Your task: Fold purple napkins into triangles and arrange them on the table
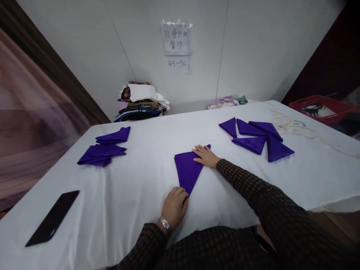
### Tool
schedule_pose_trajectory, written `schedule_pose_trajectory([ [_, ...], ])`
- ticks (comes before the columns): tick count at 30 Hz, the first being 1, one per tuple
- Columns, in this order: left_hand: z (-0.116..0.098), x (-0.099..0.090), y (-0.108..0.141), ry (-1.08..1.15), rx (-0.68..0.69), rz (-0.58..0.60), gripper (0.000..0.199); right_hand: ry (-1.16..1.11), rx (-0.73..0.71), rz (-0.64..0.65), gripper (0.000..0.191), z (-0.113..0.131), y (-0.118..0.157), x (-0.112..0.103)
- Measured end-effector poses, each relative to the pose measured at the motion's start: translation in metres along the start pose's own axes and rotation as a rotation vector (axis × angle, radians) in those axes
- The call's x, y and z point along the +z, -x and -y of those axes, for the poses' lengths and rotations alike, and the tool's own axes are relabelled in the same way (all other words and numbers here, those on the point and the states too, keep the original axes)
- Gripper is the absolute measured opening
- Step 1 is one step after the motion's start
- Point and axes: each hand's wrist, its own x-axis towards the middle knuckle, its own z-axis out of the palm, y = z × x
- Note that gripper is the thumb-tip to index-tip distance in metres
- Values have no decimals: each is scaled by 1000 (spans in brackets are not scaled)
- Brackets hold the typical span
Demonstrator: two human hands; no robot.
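A purple cloth napkin, folded into a triangle, lies in front of me on a white-covered table. My left hand, with a silver bracelet at the wrist, has its fingers curled on the napkin's near corner, pinching it; the thumb partly hides that tip. Across the far right part of the same napkin, my right hand lies flat with its fingers spread, palm down. The napkin's far right tip shows just beyond the fingers.
Folded purple napkins lie in a group to the right, and looser purple napkins at the left. A black phone-like slab lies near left. Behind the table are a clothes pile and a red basket.
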Motion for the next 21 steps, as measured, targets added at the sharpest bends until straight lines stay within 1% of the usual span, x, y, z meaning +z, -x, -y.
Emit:
schedule_pose_trajectory([
  [3,0,0,0,4,-7,11,14,16,-4,-2,62,0,-3,0],
  [5,0,-3,0,16,-5,20,16,-16,3,14,62,-1,-5,-3],
  [7,0,-7,1,44,12,41,25,-91,31,23,63,0,-4,-9],
  [9,2,-11,1,77,39,69,38,-164,56,-13,64,5,2,-14],
  [10,3,-13,2,89,53,83,43,-185,44,-42,65,11,8,-16],
  [11,4,-15,2,96,66,95,47,-197,5,-65,65,18,15,-17],
  [13,7,-16,1,100,94,113,51,-206,-149,-68,68,37,32,-16],
  [15,11,-16,-1,91,120,124,48,-226,-325,-18,69,59,52,-11],
  [16,13,-15,-2,82,130,126,44,-236,-388,11,68,69,61,-8],
  [18,16,-14,-6,84,140,110,34,-262,-454,50,68,85,75,-1],
  [20,13,-14,-8,131,129,54,28,-309,-454,46,69,97,84,6],
  [21,10,-16,-9,165,120,24,27,-347,-433,17,68,101,88,8],
])
